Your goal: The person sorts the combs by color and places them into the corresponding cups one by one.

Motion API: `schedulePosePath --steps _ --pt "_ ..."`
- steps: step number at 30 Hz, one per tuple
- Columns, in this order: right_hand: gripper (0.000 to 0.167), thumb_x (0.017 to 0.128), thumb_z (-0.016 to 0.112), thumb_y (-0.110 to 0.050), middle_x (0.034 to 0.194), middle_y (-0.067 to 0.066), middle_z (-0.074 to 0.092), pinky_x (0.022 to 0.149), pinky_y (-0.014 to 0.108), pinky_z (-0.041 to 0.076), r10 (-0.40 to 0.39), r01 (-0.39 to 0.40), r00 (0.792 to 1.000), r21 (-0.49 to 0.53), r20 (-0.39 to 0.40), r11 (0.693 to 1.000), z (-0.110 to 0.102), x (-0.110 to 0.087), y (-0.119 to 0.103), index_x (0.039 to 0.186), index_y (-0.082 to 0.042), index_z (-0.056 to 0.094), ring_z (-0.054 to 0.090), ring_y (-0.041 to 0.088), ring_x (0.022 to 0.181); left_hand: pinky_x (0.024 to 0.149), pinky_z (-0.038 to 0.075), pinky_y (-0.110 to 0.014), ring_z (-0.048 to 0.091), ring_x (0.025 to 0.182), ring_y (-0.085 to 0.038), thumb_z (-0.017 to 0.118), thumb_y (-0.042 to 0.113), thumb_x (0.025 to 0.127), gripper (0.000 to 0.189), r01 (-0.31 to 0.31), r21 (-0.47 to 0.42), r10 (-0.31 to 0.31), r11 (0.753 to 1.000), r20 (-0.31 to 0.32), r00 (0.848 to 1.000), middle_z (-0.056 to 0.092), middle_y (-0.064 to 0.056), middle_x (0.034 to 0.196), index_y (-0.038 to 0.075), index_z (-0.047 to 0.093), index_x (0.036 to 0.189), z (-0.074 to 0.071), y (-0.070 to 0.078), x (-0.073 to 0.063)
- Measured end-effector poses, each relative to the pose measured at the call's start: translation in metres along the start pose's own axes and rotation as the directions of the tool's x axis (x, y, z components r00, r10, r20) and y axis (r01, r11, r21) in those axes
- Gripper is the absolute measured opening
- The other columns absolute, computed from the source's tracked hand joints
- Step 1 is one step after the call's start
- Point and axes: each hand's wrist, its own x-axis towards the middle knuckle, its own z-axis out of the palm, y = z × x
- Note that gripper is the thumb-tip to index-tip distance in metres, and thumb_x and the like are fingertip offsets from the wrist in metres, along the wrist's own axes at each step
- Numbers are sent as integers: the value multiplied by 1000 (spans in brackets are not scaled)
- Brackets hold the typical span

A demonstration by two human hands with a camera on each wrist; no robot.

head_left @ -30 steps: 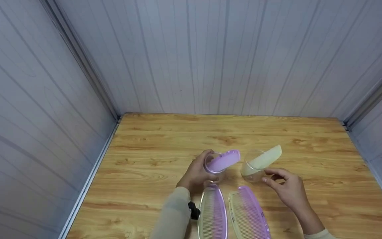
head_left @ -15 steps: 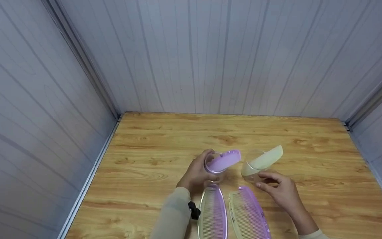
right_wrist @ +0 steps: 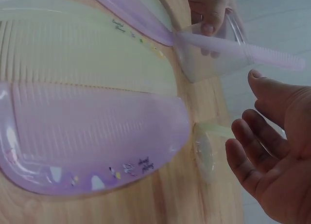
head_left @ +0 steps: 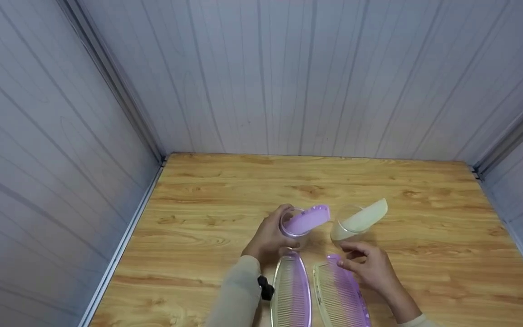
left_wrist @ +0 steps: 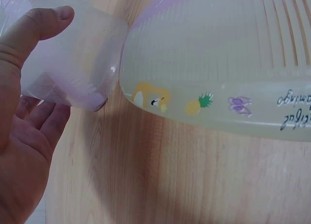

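Observation:
My left hand (head_left: 270, 234) grips a clear cup (left_wrist: 109, 49) from its left side. A purple comb (head_left: 309, 220) leans out of that cup toward the right. A second clear cup (right_wrist: 204, 153) stands to its right with a pale yellow comb (head_left: 366, 217) slanting out of it. My right hand (head_left: 372, 268) hovers just in front of this second cup, over the far end of a purple comb (right_wrist: 146, 141) on the table. Its thumb and fingers are apart and hold nothing in the right wrist view. Beside that purple comb lies a pale yellow one (right_wrist: 92, 59).
Left of that pair, another pale comb (head_left: 282, 293) and purple comb (head_left: 302, 295) lie side by side, their far ends close to the left cup. The wood-grain table (head_left: 243, 181) meets pale panelled walls (head_left: 261, 77) at the back and sides. A black device (head_left: 266, 289) sits at my left wrist.
My right hand has drawn away from the right cup, moving left and nearer to me, over the end of the right comb pair. The left hand and its cup stay put.

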Motion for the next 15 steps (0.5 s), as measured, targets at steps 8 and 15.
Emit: schedulePosePath --steps 8,15 --pt "47 76 89 -15 117 15 72 80 28 60 -45 47 994 -16 104 999 18 -2 6 118 -2 73 67 26 98 116 41 -41 55 132 -16 92 1 62 104 17 -5 -17 1000 -19 1000 60 7 143 35 46 148 -1 0 -3" --pt "47 75 90 -17 115 16 73 80 34 60 -114 124 984 -68 141 990 25 -1 11 117 -3 73 68 28 94 115 42 -41 57 131 -17 91 -2 62 104 13 -12 -13 1000 -20 1000 61 4 144 25 45 151 -1 1 -2"
